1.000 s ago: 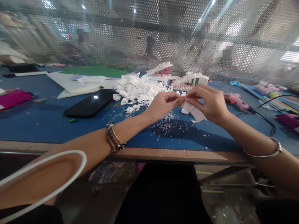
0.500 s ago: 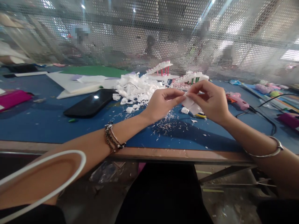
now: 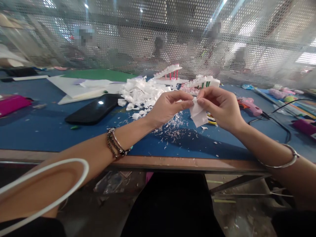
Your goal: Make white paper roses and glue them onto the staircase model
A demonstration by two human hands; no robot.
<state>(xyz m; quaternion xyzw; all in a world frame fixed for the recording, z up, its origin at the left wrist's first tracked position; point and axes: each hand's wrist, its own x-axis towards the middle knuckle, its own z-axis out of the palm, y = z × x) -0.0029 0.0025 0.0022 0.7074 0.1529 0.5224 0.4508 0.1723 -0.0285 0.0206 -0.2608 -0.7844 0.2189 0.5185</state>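
Both hands pinch one small white paper piece above the blue tabletop (image 3: 49,131).

The left hand (image 3: 168,107) and right hand (image 3: 219,107) close thumb and fingertips on the small white paper piece (image 3: 198,115), which hangs between them, perhaps foam sheet. Behind lie a heap of white paper scraps (image 3: 143,93) and a black phone (image 3: 95,108).

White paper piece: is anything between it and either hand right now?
Nothing visible. The left hand and right hand both pinch the white paper piece directly at its upper edge, above the blue table.
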